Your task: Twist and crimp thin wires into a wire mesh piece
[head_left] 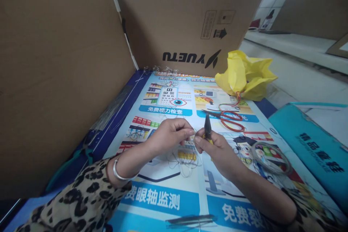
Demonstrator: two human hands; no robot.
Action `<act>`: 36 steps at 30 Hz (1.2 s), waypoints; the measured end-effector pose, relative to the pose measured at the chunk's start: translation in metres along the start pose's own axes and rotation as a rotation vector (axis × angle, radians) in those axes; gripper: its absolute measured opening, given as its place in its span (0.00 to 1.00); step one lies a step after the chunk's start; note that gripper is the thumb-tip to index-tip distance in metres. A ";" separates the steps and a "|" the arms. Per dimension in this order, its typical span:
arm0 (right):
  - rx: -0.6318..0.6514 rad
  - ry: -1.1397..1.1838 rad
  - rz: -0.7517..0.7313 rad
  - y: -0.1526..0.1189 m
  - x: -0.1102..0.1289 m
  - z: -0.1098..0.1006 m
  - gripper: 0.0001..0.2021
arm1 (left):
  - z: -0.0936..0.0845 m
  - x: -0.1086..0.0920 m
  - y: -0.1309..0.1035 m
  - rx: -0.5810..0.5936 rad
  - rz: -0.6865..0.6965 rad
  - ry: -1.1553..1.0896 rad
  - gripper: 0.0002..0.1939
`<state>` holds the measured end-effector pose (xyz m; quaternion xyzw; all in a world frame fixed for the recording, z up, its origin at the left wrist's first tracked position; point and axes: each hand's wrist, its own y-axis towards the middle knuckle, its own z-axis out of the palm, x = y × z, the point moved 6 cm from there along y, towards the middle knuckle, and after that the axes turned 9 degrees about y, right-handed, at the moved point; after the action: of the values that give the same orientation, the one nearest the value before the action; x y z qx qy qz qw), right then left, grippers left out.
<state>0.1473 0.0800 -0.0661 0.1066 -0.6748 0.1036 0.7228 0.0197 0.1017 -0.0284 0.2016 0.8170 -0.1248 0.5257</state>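
By the bench's (132, 84) far edge lie shaped wires (156, 68); left fingers (187, 132) pinch seemingly unfinished wirework (186, 161), right fingers (202, 142) hold pliers (208, 127); straight strands (191, 220) remain.

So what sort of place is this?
Probably a little craft workspace, maybe for wire things. The right hand holds pliers, red-handled scissors lie nearby, and there's a grey coil too.
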 end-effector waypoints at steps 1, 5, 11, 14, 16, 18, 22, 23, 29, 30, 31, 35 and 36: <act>-0.002 0.002 0.001 0.000 -0.001 0.000 0.08 | 0.000 -0.001 0.000 -0.002 -0.002 0.009 0.08; -0.010 -0.016 0.009 0.001 -0.002 0.002 0.08 | 0.002 -0.004 0.000 0.013 -0.004 0.029 0.08; -0.037 -0.185 -0.013 0.001 0.009 -0.001 0.10 | -0.002 -0.004 -0.001 0.018 -0.009 0.048 0.07; -0.044 -0.216 0.001 0.000 0.013 -0.001 0.09 | -0.001 -0.005 -0.002 0.033 0.047 0.050 0.09; -0.035 -0.230 0.000 0.000 0.015 0.001 0.09 | -0.001 -0.006 -0.003 0.008 0.080 0.068 0.09; -0.016 -0.254 -0.009 -0.001 0.017 0.004 0.10 | -0.001 -0.006 -0.003 -0.022 0.081 0.083 0.09; 0.032 -0.276 -0.014 -0.003 0.021 0.008 0.10 | -0.001 -0.007 -0.002 -0.018 0.090 0.068 0.09; 0.042 -0.274 -0.010 -0.003 0.021 0.009 0.11 | -0.001 -0.009 -0.002 -0.015 0.102 0.059 0.08; 0.097 -0.254 0.029 -0.002 0.019 0.012 0.09 | 0.001 -0.012 -0.004 -0.041 0.128 0.014 0.04; 0.098 -0.255 0.033 -0.002 0.019 0.011 0.09 | 0.002 -0.011 -0.004 -0.034 0.120 0.009 0.04; 0.094 -0.256 0.037 -0.002 0.018 0.011 0.09 | 0.003 -0.010 -0.004 -0.023 0.109 0.004 0.04; 0.079 -0.184 0.048 -0.002 0.016 0.007 0.11 | 0.005 -0.001 -0.003 0.020 0.060 -0.045 0.05; 0.081 -0.151 0.057 -0.002 0.016 0.007 0.12 | 0.005 0.000 -0.003 0.020 0.058 -0.060 0.06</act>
<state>0.1423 0.0757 -0.0499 0.1239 -0.7254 0.1429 0.6619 0.0227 0.0972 -0.0302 0.2268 0.7932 -0.1237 0.5514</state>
